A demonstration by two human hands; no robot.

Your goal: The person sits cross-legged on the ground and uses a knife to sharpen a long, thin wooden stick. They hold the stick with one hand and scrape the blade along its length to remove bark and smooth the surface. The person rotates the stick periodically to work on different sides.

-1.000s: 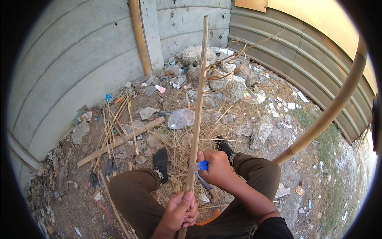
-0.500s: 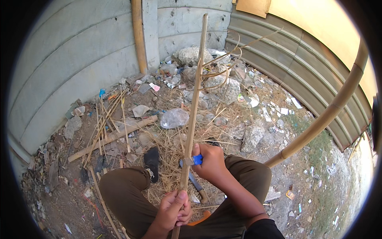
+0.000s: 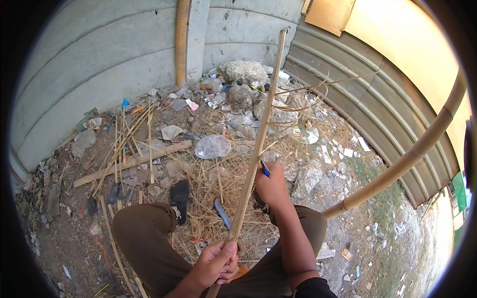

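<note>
And the right hand [image 3: 271,186] has slid farther up the bamboo strip [image 3: 262,134], which now leans more to the right! That hand is clenched round a blue tool [image 3: 265,169] at the strip's edge; the left hand [image 3: 218,263] grasps the strip low down, between the knees. Curled shavings [image 3: 293,107] hang off its upper part. Beneath, a grey blade [image 3: 222,213] lies in the straw [image 3: 198,171], near 1 dark shoe [image 3: 180,201]. A clear plastic bag [image 3: 213,146] sits beyond, thin sticks [image 3: 131,134] cross a log [image 3: 164,149] at left, and a thick pole [image 3: 397,181] slants in at right. Littered dirt here, a grey wall [image 3: 109,64] and a ribbed metal fence [image 3: 338,69] behind. The blue tool's working end is hidden; the strip's bottom is cut off.
</note>
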